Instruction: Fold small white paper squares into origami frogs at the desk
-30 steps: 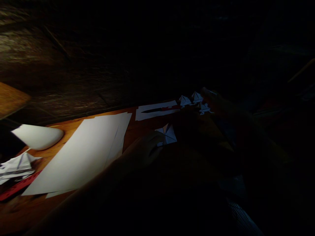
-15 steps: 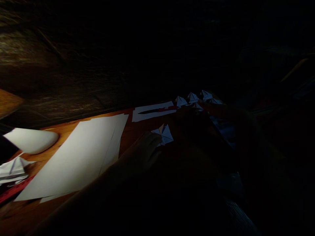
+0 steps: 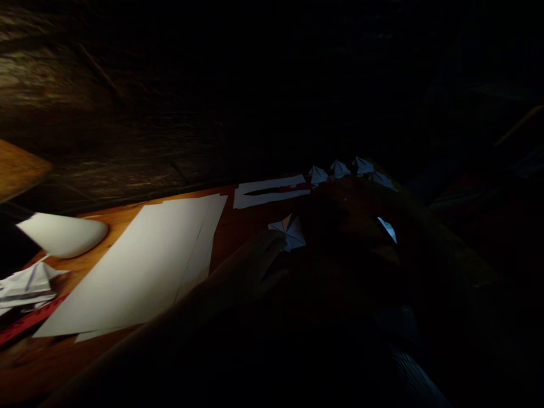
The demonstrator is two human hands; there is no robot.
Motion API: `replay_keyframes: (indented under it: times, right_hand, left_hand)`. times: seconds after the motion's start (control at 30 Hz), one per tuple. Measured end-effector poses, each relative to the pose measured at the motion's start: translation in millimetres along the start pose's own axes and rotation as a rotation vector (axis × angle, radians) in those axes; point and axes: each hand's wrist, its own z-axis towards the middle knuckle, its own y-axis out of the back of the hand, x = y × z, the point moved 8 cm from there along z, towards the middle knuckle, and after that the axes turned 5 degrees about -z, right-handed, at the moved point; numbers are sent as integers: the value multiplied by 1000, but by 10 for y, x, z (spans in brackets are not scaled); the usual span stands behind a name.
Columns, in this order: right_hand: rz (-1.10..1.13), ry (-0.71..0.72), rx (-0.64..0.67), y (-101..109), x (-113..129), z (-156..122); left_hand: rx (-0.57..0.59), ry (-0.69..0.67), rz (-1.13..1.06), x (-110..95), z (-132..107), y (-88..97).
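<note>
A small folded white paper point(image 3: 293, 233), creased into a star-like shape, lies on the dark wooden table. My left hand point(image 3: 259, 258) reaches in from the lower left, fingertips resting on the paper's left edge and thumb held apart. In deep shadow, my right hand point(image 3: 355, 192) is over the table's far right, close to several folded paper pieces point(image 3: 340, 169) standing in a row. Its fingers are too dark to make out, and so is anything in them.
Large white sheets point(image 3: 140, 266) lie left of centre. Behind are a red-handled knife point(image 3: 293, 187) and a paper strip point(image 3: 272, 199) beneath it. At the left are a curled white sheet point(image 3: 68, 233), a crumpled folded paper point(image 3: 32, 281) and a red ruler-like strip point(image 3: 32, 321). A dark wall rises behind.
The view has shifted slightly, moving the table's things rightward. My right hand and arm now cover one folded piece in the row and more of the pale patch beside the arm. My left hand stays at the paper.
</note>
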Motion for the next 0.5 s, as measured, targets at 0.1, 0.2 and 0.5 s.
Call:
replay_keyframes:
  times: [0.1,0.2,0.5]
  right_hand:
    - [5,115,19,-170,237,15]
    - [-10,302,-31,-279,495,-24]
    - [-53,586,87,-547,830,-182]
  left_hand:
    - [-7,40,22,-2,-16,-10]
    - [-6,51,37,-34,-32,-26]
    - [82,-22,-17,-74,-30,-35]
